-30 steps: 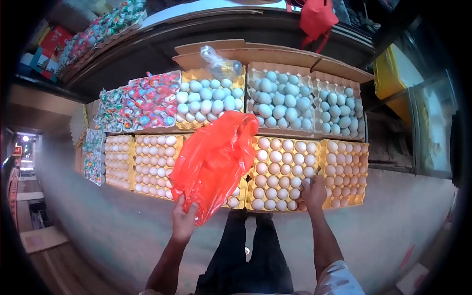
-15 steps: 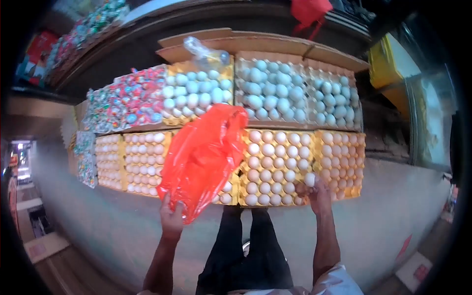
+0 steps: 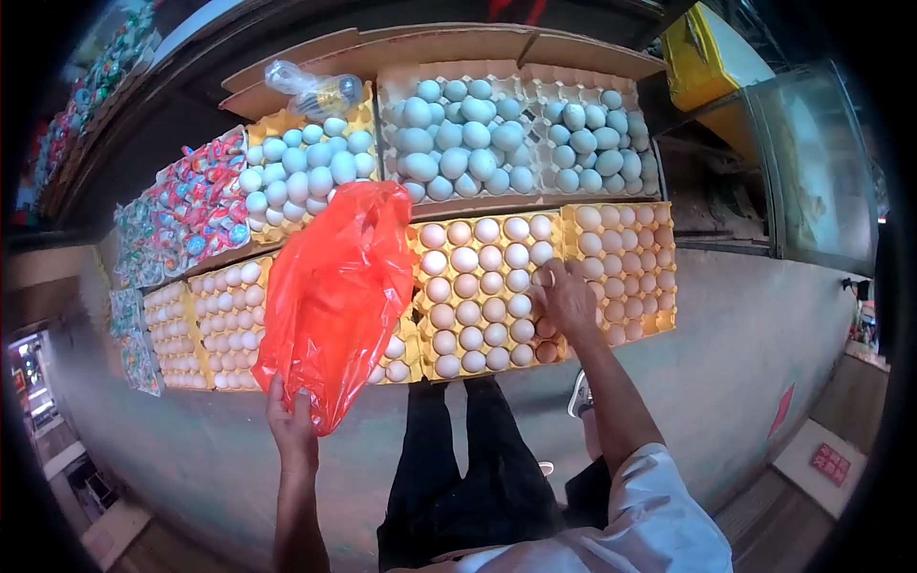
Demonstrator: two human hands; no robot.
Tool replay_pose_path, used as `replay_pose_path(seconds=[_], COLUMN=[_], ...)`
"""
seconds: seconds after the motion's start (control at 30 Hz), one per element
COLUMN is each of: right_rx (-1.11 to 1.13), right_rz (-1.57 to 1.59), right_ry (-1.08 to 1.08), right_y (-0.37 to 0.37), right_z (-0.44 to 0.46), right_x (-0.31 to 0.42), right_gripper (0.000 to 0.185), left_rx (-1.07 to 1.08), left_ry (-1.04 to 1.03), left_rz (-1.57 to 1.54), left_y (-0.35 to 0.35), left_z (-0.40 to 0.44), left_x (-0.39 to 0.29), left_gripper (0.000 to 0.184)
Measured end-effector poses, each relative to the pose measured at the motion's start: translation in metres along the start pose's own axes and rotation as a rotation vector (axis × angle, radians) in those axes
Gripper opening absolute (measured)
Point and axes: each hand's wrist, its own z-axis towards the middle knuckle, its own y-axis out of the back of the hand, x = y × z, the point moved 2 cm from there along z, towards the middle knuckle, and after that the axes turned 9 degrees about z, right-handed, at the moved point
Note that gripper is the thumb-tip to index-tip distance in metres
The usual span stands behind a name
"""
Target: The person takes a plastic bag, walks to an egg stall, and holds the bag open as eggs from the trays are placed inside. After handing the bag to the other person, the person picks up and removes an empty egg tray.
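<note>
My left hand [image 3: 294, 426] grips the lower edge of a red plastic bag [image 3: 334, 296], which lies over trays in the front row. My right hand [image 3: 565, 298] is over the right side of a yellow tray [image 3: 418, 365] of pale eggs [image 3: 467, 311], fingers curled down around an egg at the tray's edge. Another yellow tray [image 3: 671, 304] of pinkish eggs stands just right of that hand. Behind are trays of bluish eggs [image 3: 451, 136], and a clear plastic bag [image 3: 325, 93] lies on the one at the left.
Trays of colourfully wrapped eggs [image 3: 196, 201] stand at the left. A yellow box [image 3: 702, 57] and a glass case [image 3: 821, 172] are at the right. Part of another person's leg and shoe [image 3: 579, 393] shows beside my legs. A cardboard flap [image 3: 430, 43] runs behind the back row.
The view has shifted right. My right hand lifted a pale egg from near the front and has moved back over the tray. My left hand still holds the red bag.
</note>
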Motion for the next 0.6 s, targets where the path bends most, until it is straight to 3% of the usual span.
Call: replay_pose_path(seconds=[0.1, 0.17, 0.33, 0.5, 0.57, 0.6], right_rx=[0.141, 0.124, 0.093, 0.021, 0.095, 0.041], right_rz=[-0.015, -0.069, -0.311, -0.492, -0.443, -0.199], right_ry=[0.071, 0.143, 0.231, 0.388, 0.291, 0.241], right_y=[0.016, 0.009, -0.002, -0.006, -0.001, 0.013], right_z=[-0.001, 0.002, 0.000, 0.005, 0.003, -0.002], right_x=[0.005, -0.001, 0.004, -0.010, -0.008, 0.003], right_gripper=[0.037, 0.038, 0.037, 0.038, 0.034, 0.033], left_rx=[-0.033, -0.027, -0.068, -0.088, -0.090, -0.088], left_ry=[-0.045, -0.199, -0.281, -0.389, -0.355, -0.332], left_rz=[0.140, 0.373, 0.294, 0.424, 0.425, 0.422], left_y=[0.012, 0.011, 0.013, 0.020, 0.023, 0.023], left_z=[0.003, 0.000, 0.004, 0.007, 0.005, 0.006], left_x=[0.006, -0.002, -0.003, -0.011, -0.017, -0.019], left_gripper=[0.052, 0.052, 0.050, 0.050, 0.050, 0.051])
